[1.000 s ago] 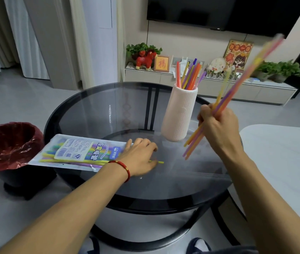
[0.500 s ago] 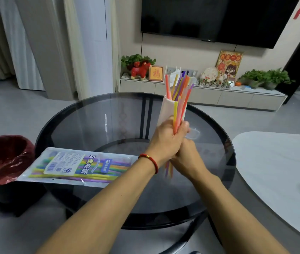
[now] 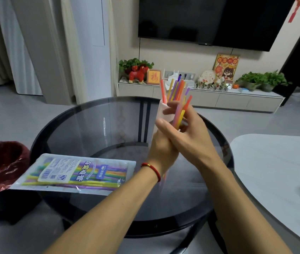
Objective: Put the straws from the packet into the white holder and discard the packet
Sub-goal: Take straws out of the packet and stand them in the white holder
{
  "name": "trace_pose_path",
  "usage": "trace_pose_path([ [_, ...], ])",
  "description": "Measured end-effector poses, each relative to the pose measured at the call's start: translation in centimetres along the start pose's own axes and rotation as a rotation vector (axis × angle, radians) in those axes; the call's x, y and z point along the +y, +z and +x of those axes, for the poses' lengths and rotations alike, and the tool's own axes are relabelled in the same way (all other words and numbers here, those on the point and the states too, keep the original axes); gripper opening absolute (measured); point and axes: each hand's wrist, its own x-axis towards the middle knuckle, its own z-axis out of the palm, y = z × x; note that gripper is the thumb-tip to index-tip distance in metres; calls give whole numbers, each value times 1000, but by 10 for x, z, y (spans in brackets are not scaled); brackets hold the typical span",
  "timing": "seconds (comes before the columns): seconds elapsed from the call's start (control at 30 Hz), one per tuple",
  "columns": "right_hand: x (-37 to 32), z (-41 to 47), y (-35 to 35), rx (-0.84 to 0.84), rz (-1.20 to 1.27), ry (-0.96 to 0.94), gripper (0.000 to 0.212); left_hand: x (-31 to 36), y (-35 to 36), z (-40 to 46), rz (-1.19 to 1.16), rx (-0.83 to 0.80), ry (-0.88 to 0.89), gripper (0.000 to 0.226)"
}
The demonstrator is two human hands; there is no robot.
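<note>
Together our left hand and right hand close their fingers round straws before the white holder.

Single head cam, fwd-down, close over glass table.

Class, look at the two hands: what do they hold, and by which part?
Both the left hand and right hand clasp a bundle of coloured straws around its middle.
</note>
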Motion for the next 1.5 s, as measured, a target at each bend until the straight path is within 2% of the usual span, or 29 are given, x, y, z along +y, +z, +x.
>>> trace_pose_path([
  [0.07, -7, 6, 4, 34, -23, -43, 21, -9, 1, -4, 150, -9, -9, 10],
  [0.1, -9, 8, 6, 50, 4, -43, 16, -13, 2, -7, 182, -65, -44, 14],
  [0.17, -12, 9, 9, 61, 111, -28, 22, -18, 6, -10, 232, -200, -84, 16],
  [0.3, -13, 8, 19, 95, 298, 67, 37, -20, 6, -15, 351, -82, -156, 16],
  [0.4, -6, 5, 26, 81, 319, 180, 41, -29, 4, -23, 388, -128, -215, 37],
  [0.5, 0, 5, 27, 70, 317, 212, 42, -32, 4, -23, 354, -154, -247, 43],
  [0.57, 9, 5, 25, 51, 252, 235, 45, -32, 4, -22, 274, -196, -307, 40],
  [0.67, 24, 3, 17, 19, -77, 220, 47, -35, 2, -21, 189, -245, -386, 29],
  [0.73, 32, 4, 6, 86, -153, 208, 49, -36, -6, -20, 175, -306, -353, 10],
  [0.77, 36, 4, -1, 126, -141, 213, 51, -34, -13, -22, 159, -345, -332, 9],
  [0.83, 45, 4, -12, 201, -114, 236, 53, -31, -31, -24, 125, -351, -289, 42],
  [0.9, 53, 1, -20, 281, -37, 303, 51, -27, -52, -25, 192, -297, -231, 52],
  [1.0, 56, -3, -26, 397, 233, 352, 47, -30, -82, -28, 533, -289, -158, 41],
  [1.1, 51, 0, -33, 512, 422, 322, 48, -48, -98, -38, 928, -272, -186, 35],
  [1.17, 44, 6, -36, 588, 499, 308, 55, -61, -101, -47, 1096, -281, -198, 34],
  [1.27, 26, 29, -51, 711, 632, 298, 60, -70, -101, -48, 1101, -233, -163, 32],
  [1.33, 17, 51, -64, 795, 661, 261, 44, -69, -100, -44, 1040, -200, -167, 30],
  [1.43, 4, 78, -76, 855, 559, 216, 30, -69, -97, -39, 1023, -200, -178, 31],
  [1.47, 0, 86, -76, 846, 485, 185, 31, -70, -96, -38, 1021, -200, -180, 31],
  [1.5, -4, 92, -75, 827, 390, 148, 43, -70, -95, -38, 1018, -201, -186, 32],
])
